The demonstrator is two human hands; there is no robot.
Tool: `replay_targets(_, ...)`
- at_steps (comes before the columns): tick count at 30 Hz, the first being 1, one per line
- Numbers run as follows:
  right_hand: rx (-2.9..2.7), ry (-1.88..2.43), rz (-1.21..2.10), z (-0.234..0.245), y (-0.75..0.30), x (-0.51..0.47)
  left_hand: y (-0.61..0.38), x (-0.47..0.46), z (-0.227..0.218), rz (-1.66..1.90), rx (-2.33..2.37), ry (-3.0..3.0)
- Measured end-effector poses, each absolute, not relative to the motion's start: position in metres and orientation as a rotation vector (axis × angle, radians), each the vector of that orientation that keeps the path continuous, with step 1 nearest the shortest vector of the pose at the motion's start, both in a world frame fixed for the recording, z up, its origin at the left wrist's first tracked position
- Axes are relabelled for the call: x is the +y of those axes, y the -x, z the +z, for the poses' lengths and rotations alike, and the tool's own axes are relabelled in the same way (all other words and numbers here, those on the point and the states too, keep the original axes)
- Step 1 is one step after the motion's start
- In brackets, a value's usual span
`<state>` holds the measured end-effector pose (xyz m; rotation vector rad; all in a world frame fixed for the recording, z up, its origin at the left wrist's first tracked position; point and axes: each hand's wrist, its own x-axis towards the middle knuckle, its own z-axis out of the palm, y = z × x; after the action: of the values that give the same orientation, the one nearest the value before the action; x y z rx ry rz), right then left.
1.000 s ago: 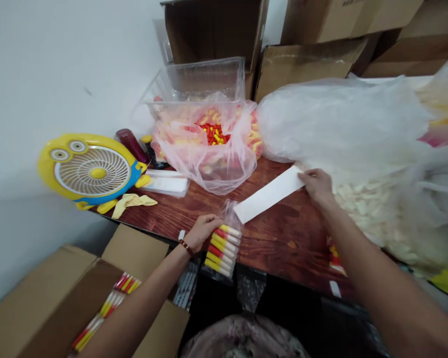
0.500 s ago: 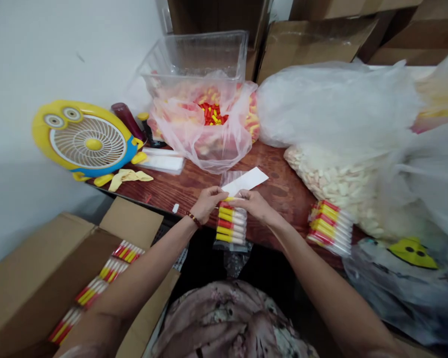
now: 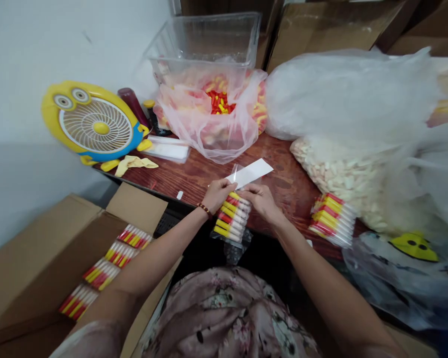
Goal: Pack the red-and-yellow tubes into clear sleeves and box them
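Both hands hold the upper end of a clear plastic bag (image 3: 230, 219) at the table's front edge. In it, sticks with red or yellow ends and white ends lie in a stacked row. My left hand (image 3: 218, 195) pinches the bag's top left corner, a beaded bracelet on its wrist. My right hand (image 3: 260, 200) grips the top right, fingers closed on the plastic. Just beyond the fingers a white paper strip (image 3: 251, 172) lies slanted on the table. To the right sits another pack of red, yellow and white sticks (image 3: 332, 219).
Behind are a pink plastic bag (image 3: 224, 139) of red and yellow pieces and a clear bin (image 3: 209, 42). A minion-shaped fan (image 3: 100, 127) stands left. A bag of whitish pieces (image 3: 343, 174) lies right. A cardboard box (image 3: 41, 268) at lower left holds several packs.
The bag of sticks now hangs tilted, its lower end swung slightly left, with both hands still at its top. The whole view has shifted a little.
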<state>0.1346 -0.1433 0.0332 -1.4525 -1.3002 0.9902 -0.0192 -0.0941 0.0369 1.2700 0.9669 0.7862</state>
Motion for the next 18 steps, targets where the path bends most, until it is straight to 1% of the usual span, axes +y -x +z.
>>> replay_targets(5, -1.363, 1.524, 0.767, 0.026, -0.132, -0.149, 0.025, -0.094, 0.032, 0.766, 0.907, -1.346)
replay_targets(7, -1.368, 1.516, 0.763, 0.025, -0.132, -0.151, 0.027, -0.095, 0.030, 0.794, 0.947, -1.435)
replay_targets(9, -1.337, 1.468, 0.888, 0.027, -0.133, -0.153, 0.027, -0.097, 0.029, 0.802, 0.989, -1.485)
replay_targets(12, -1.262, 1.366, 1.184, 0.030, -0.136, -0.157, 0.026, -0.104, 0.031, 0.784, 0.978, -1.413)
replay_targets(14, -1.241, 1.347, 1.243, 0.031, -0.137, -0.161, 0.025, -0.109, 0.033, 0.750, 0.922, -1.279)
replay_targets(16, -1.248, 1.367, 1.157, 0.029, -0.136, -0.165, 0.024, -0.114, 0.034, 0.680, 0.890, -1.138)
replay_targets(18, -1.269, 1.412, 0.996, 0.025, -0.135, -0.169, 0.023, -0.118, 0.034, 0.618, 0.889, -1.052)
